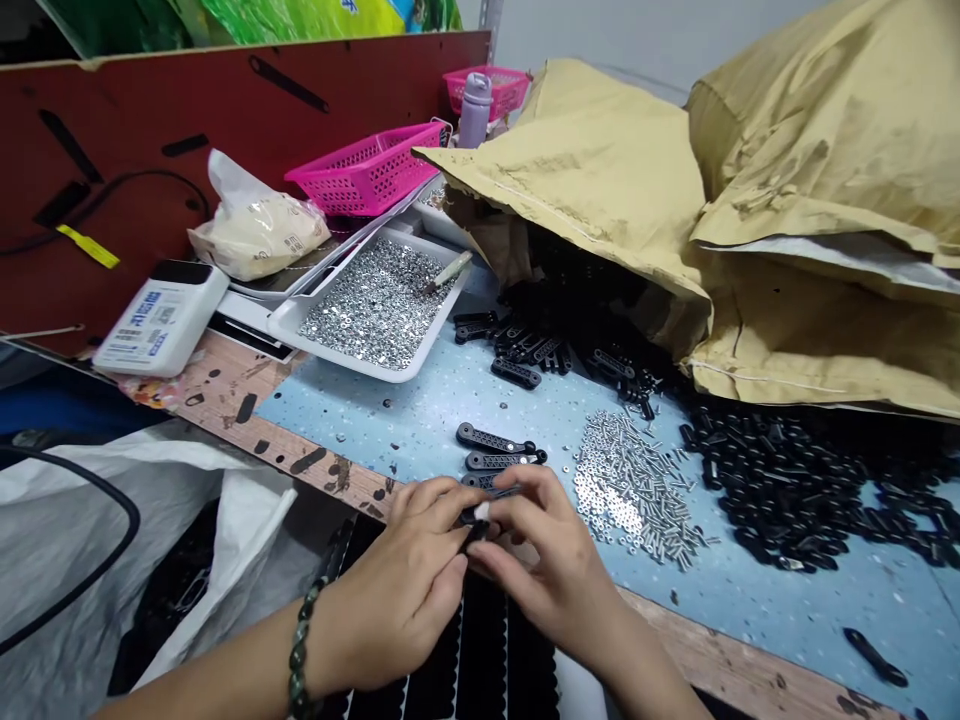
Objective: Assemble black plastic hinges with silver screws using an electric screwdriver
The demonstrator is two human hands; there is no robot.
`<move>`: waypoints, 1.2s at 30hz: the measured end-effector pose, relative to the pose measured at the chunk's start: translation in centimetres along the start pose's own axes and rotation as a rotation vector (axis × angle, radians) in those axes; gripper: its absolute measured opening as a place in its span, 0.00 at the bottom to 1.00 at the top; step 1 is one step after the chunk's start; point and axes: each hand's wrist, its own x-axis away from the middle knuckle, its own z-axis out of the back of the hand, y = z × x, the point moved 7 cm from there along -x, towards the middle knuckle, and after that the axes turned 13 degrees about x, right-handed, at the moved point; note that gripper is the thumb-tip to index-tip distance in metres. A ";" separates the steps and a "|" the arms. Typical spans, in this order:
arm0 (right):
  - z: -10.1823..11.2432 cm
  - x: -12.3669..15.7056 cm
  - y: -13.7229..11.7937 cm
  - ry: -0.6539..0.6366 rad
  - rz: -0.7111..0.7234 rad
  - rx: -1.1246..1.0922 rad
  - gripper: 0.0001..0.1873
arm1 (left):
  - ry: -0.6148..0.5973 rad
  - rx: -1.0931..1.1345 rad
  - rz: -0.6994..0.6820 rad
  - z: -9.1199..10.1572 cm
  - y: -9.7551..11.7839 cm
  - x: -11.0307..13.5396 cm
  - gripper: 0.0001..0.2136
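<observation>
My left hand (pixel 409 575), with a beaded bracelet at the wrist, is closed around a small black plastic part (pixel 474 535). Fingers of my right hand (pixel 536 540) pinch at the same part from the other side, and a bit of white shows between the hands. How the part is shaped is mostly hidden by fingers. Just beyond my fingertips, several black plastic arms (pixel 491 440) with lattice ribs lie side by side on the blue mat (pixel 375 420). Right of my right hand lies a pile of silver pins and nuts (pixel 630 490).
A white tray (pixel 405 375) of small metal pieces holds a brush. Black parts (pixel 780 490) heap at the right, below large paper sacks (pixel 600 160). A pink basket (pixel 360 180), plastic bag (pixel 259 235) and white box (pixel 161 320) stand behind. One black piece (pixel 874 657) lies front right.
</observation>
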 end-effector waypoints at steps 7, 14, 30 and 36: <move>0.9 0.9 -2.1 0.252 0.127 0.104 0.09 | 0.185 0.311 0.163 1.1 -3.1 0.6 0.23; 1.5 0.8 4.5 0.118 -0.405 -0.156 0.11 | 0.206 -0.126 -0.004 1.9 -1.9 1.7 0.17; -1.8 -0.1 6.3 -0.050 -0.392 0.032 0.12 | 0.158 -0.342 -0.150 -0.7 -1.1 1.7 0.19; 0.2 -0.4 4.6 0.058 -0.281 0.392 0.14 | 0.095 -0.276 -0.104 0.2 -0.5 0.6 0.15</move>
